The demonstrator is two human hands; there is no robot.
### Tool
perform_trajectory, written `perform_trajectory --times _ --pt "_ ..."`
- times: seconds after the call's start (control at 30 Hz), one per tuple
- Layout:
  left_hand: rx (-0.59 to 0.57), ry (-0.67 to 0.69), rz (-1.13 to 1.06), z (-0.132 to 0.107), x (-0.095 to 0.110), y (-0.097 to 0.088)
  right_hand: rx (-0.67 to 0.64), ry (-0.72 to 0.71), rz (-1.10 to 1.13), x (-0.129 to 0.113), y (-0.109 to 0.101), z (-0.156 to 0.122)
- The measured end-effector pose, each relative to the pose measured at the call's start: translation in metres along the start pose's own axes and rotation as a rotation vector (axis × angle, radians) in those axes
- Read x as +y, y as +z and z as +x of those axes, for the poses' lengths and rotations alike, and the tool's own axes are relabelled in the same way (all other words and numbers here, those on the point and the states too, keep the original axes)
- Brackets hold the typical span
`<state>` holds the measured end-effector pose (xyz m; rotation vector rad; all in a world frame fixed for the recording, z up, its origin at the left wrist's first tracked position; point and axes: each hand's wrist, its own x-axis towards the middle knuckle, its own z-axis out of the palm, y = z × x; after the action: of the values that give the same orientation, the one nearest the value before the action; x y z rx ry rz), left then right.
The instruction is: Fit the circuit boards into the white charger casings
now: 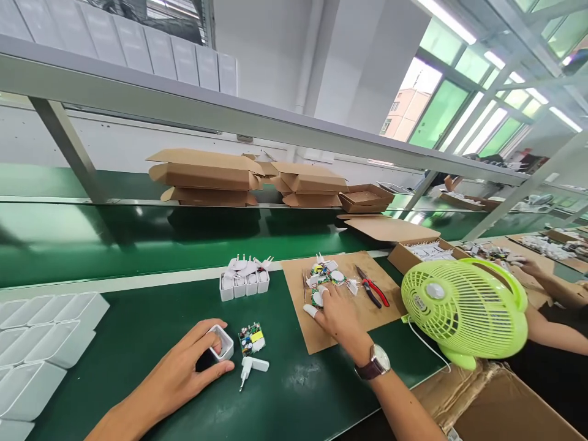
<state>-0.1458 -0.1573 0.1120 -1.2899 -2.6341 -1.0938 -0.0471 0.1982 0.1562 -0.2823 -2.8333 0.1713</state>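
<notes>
On the green bench at lower centre, my left hand is closed around a white open-topped plastic housing, with a fingertip inside its opening. Just right of it lie a populated circuit board and a white plug piece with metal pins. My right hand, wearing white finger covers and a wristwatch, reaches over a cardboard sheet. Its thumb and index finger are apart beside a small round white-topped circuit board, at the near edge of a pile of similar parts.
Red-handled pliers and tweezers lie on the cardboard. Behind stands a group of white housings with plugs. White housings fill the left side. A green fan stands right, near a co-worker's arm.
</notes>
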Motion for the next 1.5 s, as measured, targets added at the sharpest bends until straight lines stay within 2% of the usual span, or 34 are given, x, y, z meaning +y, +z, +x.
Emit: perform_trajectory --times 0.17,0.37,0.6,0.83,0.97,1.1,1.23,1.37,1.5 --pt "0.043 -0.012 -0.031 -0.002 0.001 0.005 0.000 -0.020 -0.051 0.029 0.002 -0.003" --pt "0.035 -0.023 -0.048 -0.001 0.003 0.005 0.033 -0.025 -0.032 0.054 -0.008 -0.001" --pt "0.032 -0.033 -0.060 0.000 0.009 0.003 0.002 -0.072 0.040 0.064 -0.005 -0.013" --pt "0.035 -0.029 -0.045 0.001 0.010 0.002 0.077 -0.005 0.034 0.078 -0.002 0.000" --pt "0.022 -0.043 -0.056 0.000 0.010 0.005 0.077 -0.013 0.034 0.073 -0.011 0.008" --pt "0.025 -0.028 -0.070 0.001 0.010 0.005 0.062 -0.015 0.045 0.060 -0.020 0.026" --pt "0.022 -0.015 -0.064 0.002 0.010 0.004 -0.012 0.039 0.038 0.050 -0.016 0.061" --pt "0.033 -0.002 -0.068 0.002 0.010 0.004 -0.115 0.112 0.018 0.048 -0.006 0.091" --pt "0.020 -0.004 -0.072 0.002 0.011 0.005 -0.232 0.080 0.050 0.053 -0.006 0.104"
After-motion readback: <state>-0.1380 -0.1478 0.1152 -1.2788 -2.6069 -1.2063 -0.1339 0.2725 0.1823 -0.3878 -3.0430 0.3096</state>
